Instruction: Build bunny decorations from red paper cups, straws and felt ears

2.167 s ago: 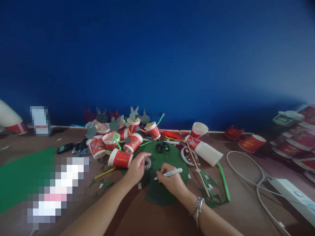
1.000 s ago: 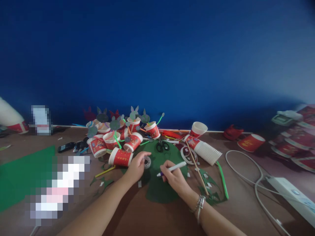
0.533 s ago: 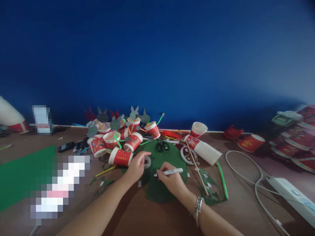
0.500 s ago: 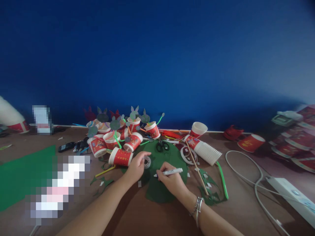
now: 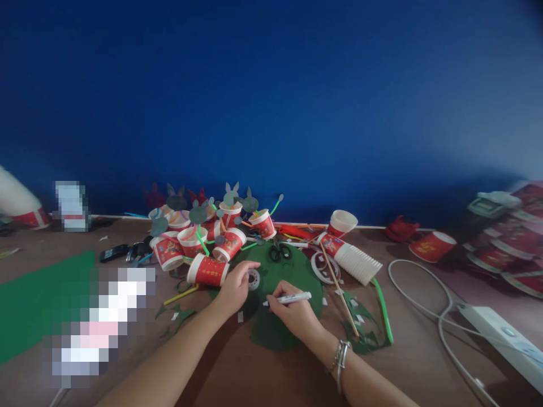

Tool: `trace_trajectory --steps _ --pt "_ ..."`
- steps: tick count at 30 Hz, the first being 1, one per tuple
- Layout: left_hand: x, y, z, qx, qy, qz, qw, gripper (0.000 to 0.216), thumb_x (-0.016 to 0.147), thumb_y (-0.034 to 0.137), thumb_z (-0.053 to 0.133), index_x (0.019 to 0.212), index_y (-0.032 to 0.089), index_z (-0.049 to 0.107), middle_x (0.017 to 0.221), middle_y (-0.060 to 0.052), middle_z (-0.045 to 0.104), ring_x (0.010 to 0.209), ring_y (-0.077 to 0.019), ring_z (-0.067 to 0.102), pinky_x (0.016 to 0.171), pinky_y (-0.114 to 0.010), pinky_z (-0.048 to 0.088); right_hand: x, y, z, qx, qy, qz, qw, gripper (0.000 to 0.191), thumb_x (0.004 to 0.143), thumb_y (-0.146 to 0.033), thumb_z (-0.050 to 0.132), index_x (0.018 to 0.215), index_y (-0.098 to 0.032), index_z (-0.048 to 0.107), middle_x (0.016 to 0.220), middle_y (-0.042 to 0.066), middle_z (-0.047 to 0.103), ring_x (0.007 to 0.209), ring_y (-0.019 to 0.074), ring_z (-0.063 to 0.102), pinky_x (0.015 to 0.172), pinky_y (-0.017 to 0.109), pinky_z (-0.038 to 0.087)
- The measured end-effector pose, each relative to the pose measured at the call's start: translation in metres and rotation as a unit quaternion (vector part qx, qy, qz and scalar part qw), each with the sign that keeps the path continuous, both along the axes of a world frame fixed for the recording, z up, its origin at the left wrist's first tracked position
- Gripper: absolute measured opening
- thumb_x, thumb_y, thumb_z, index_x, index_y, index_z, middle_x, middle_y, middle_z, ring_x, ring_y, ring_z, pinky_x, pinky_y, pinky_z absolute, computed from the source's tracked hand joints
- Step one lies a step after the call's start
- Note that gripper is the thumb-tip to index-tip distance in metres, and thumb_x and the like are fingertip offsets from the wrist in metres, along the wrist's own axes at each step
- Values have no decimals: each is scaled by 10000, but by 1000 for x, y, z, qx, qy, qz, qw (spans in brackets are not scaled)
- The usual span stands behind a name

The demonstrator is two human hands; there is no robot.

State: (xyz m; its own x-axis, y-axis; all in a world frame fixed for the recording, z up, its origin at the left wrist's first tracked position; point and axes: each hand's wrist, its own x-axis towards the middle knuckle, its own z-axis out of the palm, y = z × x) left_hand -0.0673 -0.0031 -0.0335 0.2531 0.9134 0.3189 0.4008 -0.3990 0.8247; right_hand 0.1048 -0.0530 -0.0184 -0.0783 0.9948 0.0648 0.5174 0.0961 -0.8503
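My right hand [image 5: 294, 314] is closed around a white marker [image 5: 294, 297], its tip pointing left just over the dark green paper [image 5: 275, 333]. I cannot tell whether the tip touches the paper. My left hand [image 5: 234, 288] has its fingers around a small tape roll [image 5: 254, 279] on that paper. Black-handled scissors [image 5: 280, 252] lie at the paper's far edge. A red paper cup [image 5: 207, 270] lies on its side, left of my left hand.
Red paper cups with rabbit-shaped cutouts [image 5: 197, 213] crowd the back left. To the right are a cup stack [image 5: 354, 260], a larger tape roll [image 5: 324, 267], a wooden stick [image 5: 339, 288] and green scraps [image 5: 360, 316]. A power strip [image 5: 504, 339] and cable lie far right.
My right hand has shifted slightly left with the marker, whose tip moved a little left. My left hand and the tape roll have stayed put.
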Motion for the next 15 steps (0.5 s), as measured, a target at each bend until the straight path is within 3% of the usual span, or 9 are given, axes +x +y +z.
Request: trace_trajectory --steps 5,11,15 --pt "0 0 -1 -2 -2 4 1000 372 787 86 351 1050 189 592 1089 -65 648 1054 -180 578 954 -350 436 1 2 -4 -11 19 -6 1000 179 726 -245 572 569 -199 500 520 -28 561 522 121 480 500 220 334" --pt "-1 1 -3 0 2 0 1000 372 789 78 348 1053 183 589 1095 -64 646 1063 -178 574 965 -349 428 4 4 -4 -54 142 -24 988 204 772 -283 509 593 -216 436 452 -32 558 451 117 488 479 216 361" --pt "-1 2 -4 4 3 -3 1000 370 788 78 348 1054 170 588 1091 -73 646 1057 -180 577 958 -345 434 7 -1 1 -49 105 8 993 128 706 -198 505 588 -209 458 459 -44 519 446 104 439 451 205 312"
